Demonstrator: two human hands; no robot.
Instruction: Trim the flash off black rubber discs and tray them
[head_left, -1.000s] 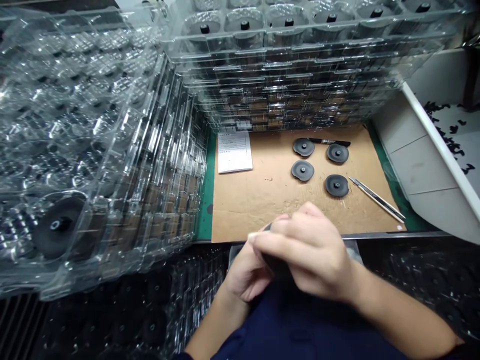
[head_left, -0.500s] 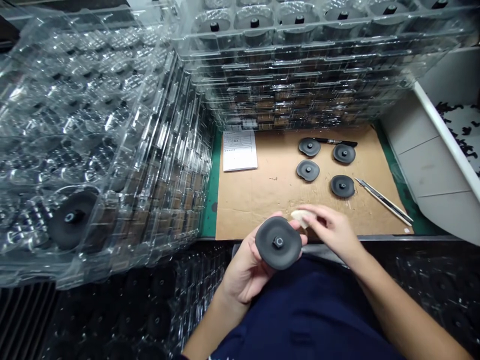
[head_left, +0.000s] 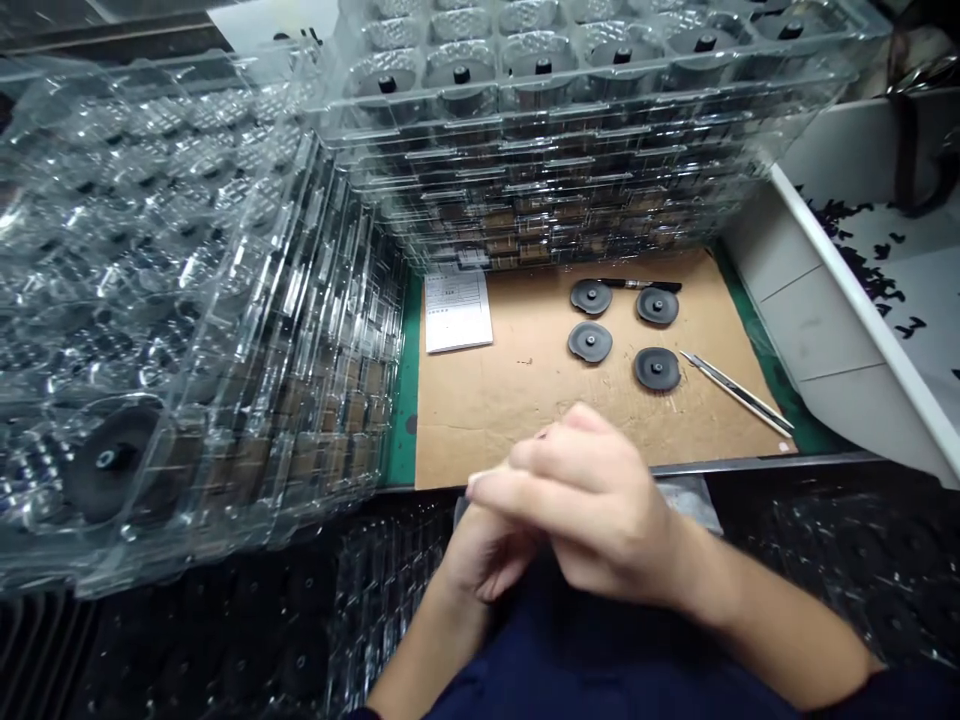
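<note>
Head view: four dark discs (head_left: 579,345) sit stems-up on the right half of the cardboard (head_left: 480,420), probably spaced for easy picking up. At its near edge, my right hand (head_left: 600,495) curls over my left hand (head_left: 476,555), perhaps bracing it, wrists angled inward; whether either grasps anything, I cannot tell.

Production-workshop surroundings frame my green-topped table (head_left: 403,440), where clear moulded trays (head_left: 540,160) rise in stacks at left and across the top of the frame, identical dark parts showing in some pockets. Right of centre, four loose discs (head_left: 658,369) lie on a cardboard sheet (head_left: 487,410) beside a slim tool (head_left: 739,393), with a printed form (head_left: 458,312) at its upper left. Small black pieces (head_left: 862,255) fill a white bin (head_left: 787,300) at far right.
</note>
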